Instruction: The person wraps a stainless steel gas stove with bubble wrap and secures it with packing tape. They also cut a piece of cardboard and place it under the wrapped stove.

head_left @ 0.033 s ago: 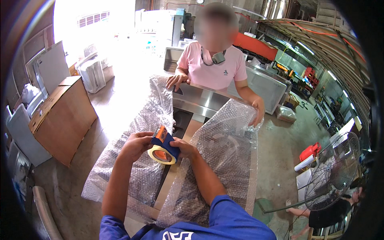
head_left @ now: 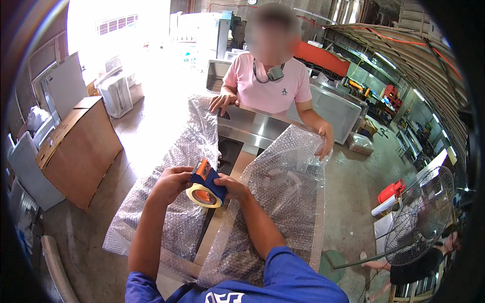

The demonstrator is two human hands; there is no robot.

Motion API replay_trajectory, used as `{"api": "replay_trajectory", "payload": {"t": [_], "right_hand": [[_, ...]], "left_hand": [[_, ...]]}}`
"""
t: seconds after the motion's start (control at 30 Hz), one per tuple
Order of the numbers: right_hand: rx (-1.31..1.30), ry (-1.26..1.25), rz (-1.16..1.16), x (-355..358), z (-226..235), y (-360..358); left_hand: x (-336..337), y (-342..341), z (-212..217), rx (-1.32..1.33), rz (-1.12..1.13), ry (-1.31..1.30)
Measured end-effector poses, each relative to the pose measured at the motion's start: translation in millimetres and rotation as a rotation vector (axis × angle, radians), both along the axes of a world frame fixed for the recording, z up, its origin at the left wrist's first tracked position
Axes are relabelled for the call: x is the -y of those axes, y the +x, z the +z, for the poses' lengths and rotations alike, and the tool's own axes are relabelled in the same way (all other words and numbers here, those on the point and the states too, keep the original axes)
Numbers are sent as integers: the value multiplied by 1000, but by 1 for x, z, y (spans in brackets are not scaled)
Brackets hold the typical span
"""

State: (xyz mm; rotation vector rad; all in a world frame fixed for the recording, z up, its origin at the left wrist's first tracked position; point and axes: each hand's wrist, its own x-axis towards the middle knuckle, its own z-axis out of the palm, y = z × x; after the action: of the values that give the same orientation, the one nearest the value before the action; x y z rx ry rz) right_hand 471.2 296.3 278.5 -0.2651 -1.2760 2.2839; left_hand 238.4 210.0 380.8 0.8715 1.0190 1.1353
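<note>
A blue and orange tape dispenser [head_left: 209,182] with a roll of pale yellow tape [head_left: 204,195] is up in front of me, over the bubble wrap. My right hand [head_left: 231,187] grips its right side. On the other side, my left hand [head_left: 173,183] is closed, fingertips and thumb against the orange cutting end; whether they pinch the tape's free end is too small to tell. Below lies a steel appliance [head_left: 260,126] with dark recesses, partly covered by two flaps of bubble wrap, the left flap [head_left: 166,166] and the right flap [head_left: 283,187], with a gap between them.
Across the appliance a person in a pink shirt [head_left: 270,93] rests both hands on its far edge and the wrap. A cardboard box [head_left: 83,151] stands left. To the right are a fan [head_left: 422,217], a red gas cylinder [head_left: 391,191] and another person [head_left: 417,265] low down.
</note>
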Motion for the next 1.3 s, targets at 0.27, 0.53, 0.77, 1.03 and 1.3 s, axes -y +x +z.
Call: {"api": "replay_trajectory", "payload": {"t": [0.27,0.53,0.77,1.03,1.3], "right_hand": [[7,12,51,-21,-12,4],[29,61,41,-8,5,3],[45,57,61,-14,-2,6],[56,53,53,-12,1,4],[18,39,68,-13,-1,1]], "left_hand": [[-13,1,4,-68,-37,-3],[-9,1,6,-38,-18,-41],[-15,2,5,-11,-1,-89],[-18,-4,0,-76,-108,-56],[-23,-10,-10,-7,-77,-70]]}}
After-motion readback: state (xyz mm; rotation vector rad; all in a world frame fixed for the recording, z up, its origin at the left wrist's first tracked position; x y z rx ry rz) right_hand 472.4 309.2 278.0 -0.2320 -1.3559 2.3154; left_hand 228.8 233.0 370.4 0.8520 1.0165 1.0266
